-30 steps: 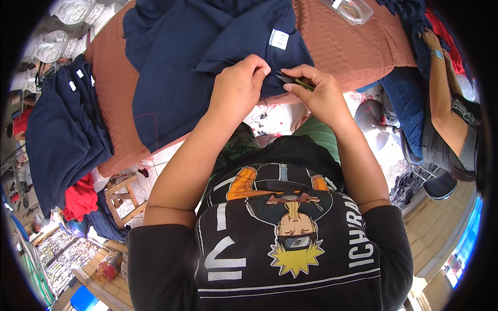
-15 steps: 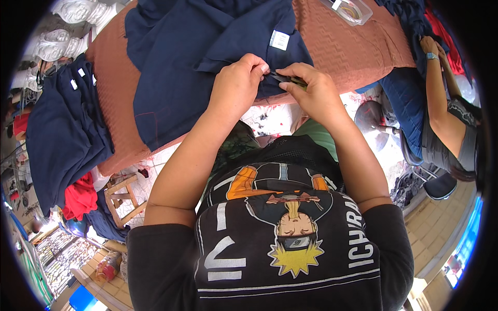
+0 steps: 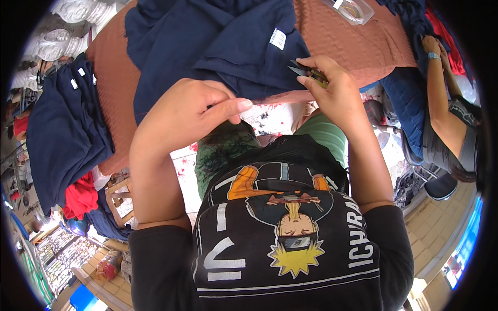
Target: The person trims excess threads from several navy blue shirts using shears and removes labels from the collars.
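A navy garment (image 3: pixel 228 57) lies spread over the brown-covered table in front of me, with a white label (image 3: pixel 277 39) on its upper right part. My right hand (image 3: pixel 338 85) is wrapped round a pair of thread snips (image 3: pixel 300 70), whose pointed blades stand apart over the garment's right edge. My left hand (image 3: pixel 194 109) hovers above the garment's near edge, thumb and fingertips drawn together in a pinch. Whatever it may hold is too small to make out.
The brown cloth (image 3: pixel 358 46) covers the table. A clear plastic tub (image 3: pixel 355 11) sits at its far right. Several labelled navy garments (image 3: pixel 67 124) hang over the left end, by a wooden stool (image 3: pixel 120 199). Another person's arm (image 3: pixel 438 93) works on dark cloth at the right.
My left hand has pulled away from the garment, toward me and to the left. My right hand has shifted right with the snips, and their blades now show clearly. The label has tilted slightly.
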A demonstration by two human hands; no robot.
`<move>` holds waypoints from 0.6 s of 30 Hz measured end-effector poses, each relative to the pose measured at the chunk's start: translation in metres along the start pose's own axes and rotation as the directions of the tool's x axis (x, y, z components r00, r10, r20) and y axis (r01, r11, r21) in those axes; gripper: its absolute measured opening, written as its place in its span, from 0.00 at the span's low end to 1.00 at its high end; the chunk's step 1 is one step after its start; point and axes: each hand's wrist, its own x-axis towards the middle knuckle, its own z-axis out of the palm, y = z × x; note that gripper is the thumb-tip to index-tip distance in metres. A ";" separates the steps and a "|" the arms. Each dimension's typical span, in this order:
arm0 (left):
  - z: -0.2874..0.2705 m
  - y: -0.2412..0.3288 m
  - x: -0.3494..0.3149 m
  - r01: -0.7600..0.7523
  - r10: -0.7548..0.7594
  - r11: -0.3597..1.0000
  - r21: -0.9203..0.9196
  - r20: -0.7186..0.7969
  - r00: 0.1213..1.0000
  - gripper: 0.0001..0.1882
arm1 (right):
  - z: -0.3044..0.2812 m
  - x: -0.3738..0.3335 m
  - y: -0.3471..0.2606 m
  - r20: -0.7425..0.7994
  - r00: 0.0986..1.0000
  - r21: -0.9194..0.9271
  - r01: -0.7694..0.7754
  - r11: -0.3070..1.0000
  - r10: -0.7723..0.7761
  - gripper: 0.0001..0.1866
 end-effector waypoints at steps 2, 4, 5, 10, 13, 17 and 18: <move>-0.004 0.003 -0.005 0.163 -0.162 0.986 0.037 -0.027 0.986 0.11 | 0.001 0.000 -0.002 -0.018 1.000 0.033 0.009 0.999 -0.008 0.13; 0.013 0.002 0.004 0.117 -0.100 0.992 0.047 -0.277 0.956 0.13 | 0.006 0.001 -0.004 -0.019 1.000 0.085 0.016 0.996 -0.015 0.12; 0.026 0.000 0.014 0.090 -0.062 0.994 0.054 -0.393 0.918 0.14 | 0.011 0.002 -0.004 -0.013 1.000 0.114 0.016 0.993 -0.015 0.12; 0.082 -0.006 0.046 0.238 -0.008 0.922 0.306 -0.597 0.802 0.12 | 0.041 0.001 0.009 0.001 1.000 0.242 0.003 0.970 -0.003 0.09; 0.096 -0.018 0.052 0.219 0.042 0.915 0.340 -0.620 0.784 0.11 | 0.042 -0.002 0.013 0.035 0.999 0.167 -0.035 0.985 0.029 0.09; 0.087 -0.028 0.044 0.133 -0.075 0.989 0.066 -0.549 0.832 0.10 | 0.041 -0.007 0.014 0.033 0.999 0.183 0.023 0.983 -0.029 0.10; 0.083 -0.028 0.043 0.124 -0.124 0.992 -0.035 -0.515 0.848 0.10 | 0.039 -0.007 0.013 0.050 0.998 0.185 0.026 0.982 -0.036 0.10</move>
